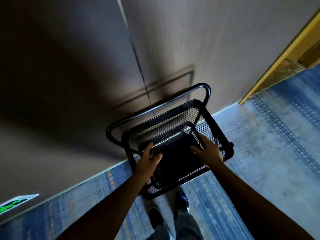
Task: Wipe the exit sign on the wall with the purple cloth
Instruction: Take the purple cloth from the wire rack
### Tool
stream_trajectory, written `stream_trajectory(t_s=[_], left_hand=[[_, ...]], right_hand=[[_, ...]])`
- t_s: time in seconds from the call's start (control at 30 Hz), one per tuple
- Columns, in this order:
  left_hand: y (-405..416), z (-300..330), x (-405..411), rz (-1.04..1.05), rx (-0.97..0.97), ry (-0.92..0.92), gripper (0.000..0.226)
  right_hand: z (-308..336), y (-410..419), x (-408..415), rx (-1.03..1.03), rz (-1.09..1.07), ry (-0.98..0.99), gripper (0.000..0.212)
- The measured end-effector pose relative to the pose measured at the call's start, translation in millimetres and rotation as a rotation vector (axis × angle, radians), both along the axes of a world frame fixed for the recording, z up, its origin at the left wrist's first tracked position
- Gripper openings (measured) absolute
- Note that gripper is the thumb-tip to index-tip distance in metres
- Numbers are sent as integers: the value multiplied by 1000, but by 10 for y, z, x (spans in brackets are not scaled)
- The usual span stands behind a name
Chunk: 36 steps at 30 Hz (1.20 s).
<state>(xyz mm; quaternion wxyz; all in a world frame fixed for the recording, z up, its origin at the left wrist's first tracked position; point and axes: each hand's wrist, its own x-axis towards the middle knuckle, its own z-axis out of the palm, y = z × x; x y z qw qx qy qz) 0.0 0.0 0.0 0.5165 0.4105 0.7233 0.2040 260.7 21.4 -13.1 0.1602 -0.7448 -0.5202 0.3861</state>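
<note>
Black metal mesh cart holds a dark, flat folded purple cloth, which the left hand pinches in its grip and the spread right hand presses, while the green-lit exit sign sits low on the wall, well apart.

Head view — steeply down, close over the cart.

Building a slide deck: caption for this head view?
Both hands reach into a black mesh cart by the wall; green exit sign glows low left.
</note>
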Motion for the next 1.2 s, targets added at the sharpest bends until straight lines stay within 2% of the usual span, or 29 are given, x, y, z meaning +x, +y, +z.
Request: stream_trajectory(t_s=[0.1,0.3,0.4,0.57,0.73,0.87,1.0,1.2], left_hand=[[47,-110,118,-112,-66,46,74],[104,-274,208,55,-99,39,78],[114,-283,208,123,-111,-1,77],[122,-294,94,69,-125,40,72],[59,-316,47,-57,-176,-55,63],[50,-337,72,-72,-194,-59,50],[84,-247,37,-78,-120,-19,32],[185,56,-106,-129,-6,-83,44]], right_hand=[[-45,-18,15,-56,31,-53,77],[-66,-10,-40,-153,86,-69,80],[-86,-10,-102,-183,95,-4,82],[-145,8,-172,-184,108,41,84],[-153,17,-257,-177,163,30,77],[-187,-3,-340,-182,63,123,71],[-211,-74,-370,-179,-62,220,69],[-112,-227,-419,-119,-195,326,64]])
